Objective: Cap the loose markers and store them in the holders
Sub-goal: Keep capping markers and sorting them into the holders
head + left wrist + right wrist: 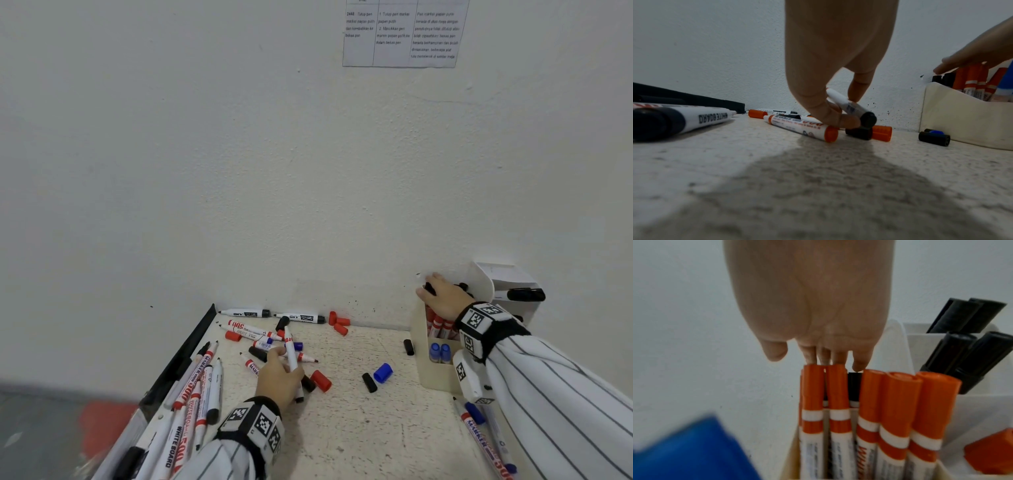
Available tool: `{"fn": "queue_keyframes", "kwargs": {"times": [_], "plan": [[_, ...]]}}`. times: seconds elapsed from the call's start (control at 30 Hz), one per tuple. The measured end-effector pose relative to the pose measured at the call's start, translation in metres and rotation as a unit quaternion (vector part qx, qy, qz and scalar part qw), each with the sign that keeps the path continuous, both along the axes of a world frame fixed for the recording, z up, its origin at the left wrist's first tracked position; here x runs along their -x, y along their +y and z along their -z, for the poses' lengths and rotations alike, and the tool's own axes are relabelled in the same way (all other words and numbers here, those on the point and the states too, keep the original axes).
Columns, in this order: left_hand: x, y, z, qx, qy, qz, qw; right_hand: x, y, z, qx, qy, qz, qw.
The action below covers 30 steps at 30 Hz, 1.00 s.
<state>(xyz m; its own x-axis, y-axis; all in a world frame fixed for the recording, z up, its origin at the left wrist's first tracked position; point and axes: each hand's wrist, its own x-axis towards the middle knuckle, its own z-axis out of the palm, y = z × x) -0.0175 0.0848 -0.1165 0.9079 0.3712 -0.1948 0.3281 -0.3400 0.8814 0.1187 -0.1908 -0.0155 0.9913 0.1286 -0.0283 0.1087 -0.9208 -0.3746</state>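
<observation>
Your left hand (830, 104) pinches an uncapped marker (846, 105); its tip may stain. Your right hand (813, 318), fingers straight, presses the stored markers (894, 410); the holder (962, 116) could tip.

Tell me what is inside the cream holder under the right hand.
The cream holder holds upright red-capped markers, a black-capped one behind them, and two blue-capped ones in front. Their lower ends are hidden by its walls.

- An office or classroom supply corner: whiteboard markers (205, 387) scattered on a speckled white tabletop (359, 428).
- Bare white wall (239, 154) right behind it, a printed instruction sheet (404, 34) taped up.
- Desk organisers (431, 377) stuffed with capped markers.
</observation>
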Motion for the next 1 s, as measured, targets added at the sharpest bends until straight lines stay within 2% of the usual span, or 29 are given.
{"fn": "queue_keyframes", "kwargs": {"times": [0.13,0.2,0.27,0.33,0.43,0.5,0.57,0.67,0.8,1.0], "plan": [[0.002,0.001,0.000,0.000,0.006,-0.006,1.000,0.019,0.022,-0.022,-0.153,-0.166,-0.034,0.974],[0.003,0.001,0.000,0.002,0.008,-0.005,1.000,0.031,0.040,-0.029,-0.183,-0.161,-0.083,0.966],[0.005,0.000,0.000,0.007,0.005,-0.004,1.000,0.041,0.060,-0.025,-0.162,-0.090,-0.121,0.975],[0.007,0.001,-0.001,0.007,-0.008,-0.003,1.000,0.052,0.077,-0.008,-0.092,0.030,-0.145,0.985],[0.015,0.005,-0.003,0.006,-0.029,-0.003,1.000,0.068,0.091,0.031,0.042,0.186,-0.154,0.970],[0.020,0.009,-0.003,0.000,-0.039,-0.004,0.999,0.076,0.091,0.057,0.131,0.214,-0.149,0.956],[0.023,0.013,-0.001,0.002,-0.047,-0.012,0.999,0.081,0.090,0.075,0.155,0.205,-0.144,0.956],[0.026,0.016,0.002,-0.014,-0.034,-0.018,0.999,0.087,0.090,0.087,0.123,0.169,-0.149,0.967],[0.034,0.015,0.001,-0.039,0.005,0.019,0.999,0.089,0.087,0.093,0.083,0.122,-0.137,0.979],[0.048,0.008,0.003,-0.079,0.030,0.071,0.994,0.094,0.089,0.086,-0.052,0.036,-0.124,0.990]]}}
